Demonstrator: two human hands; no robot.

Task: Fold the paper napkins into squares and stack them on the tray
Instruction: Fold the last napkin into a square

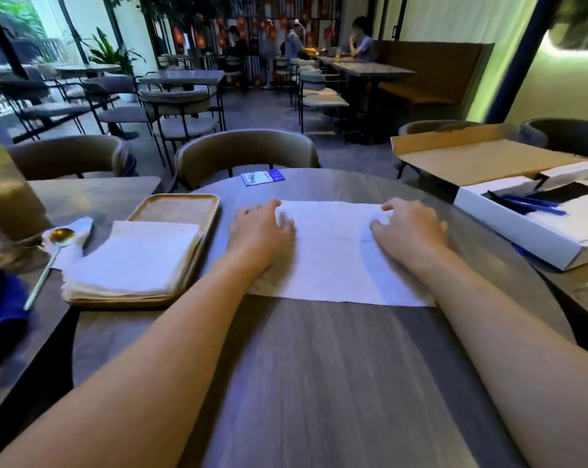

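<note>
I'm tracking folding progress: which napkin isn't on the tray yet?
The wide napkin lying flat on the round table, under the left hand and right hand. The other napkins sit as a stack on the wooden tray.

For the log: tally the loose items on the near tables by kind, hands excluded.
Unfolded napkin: 1
Stack of folded napkins: 1
Wooden tray: 1
Spoon: 1
Open cardboard box: 1
Blue-and-white card: 1
Total: 6
</note>
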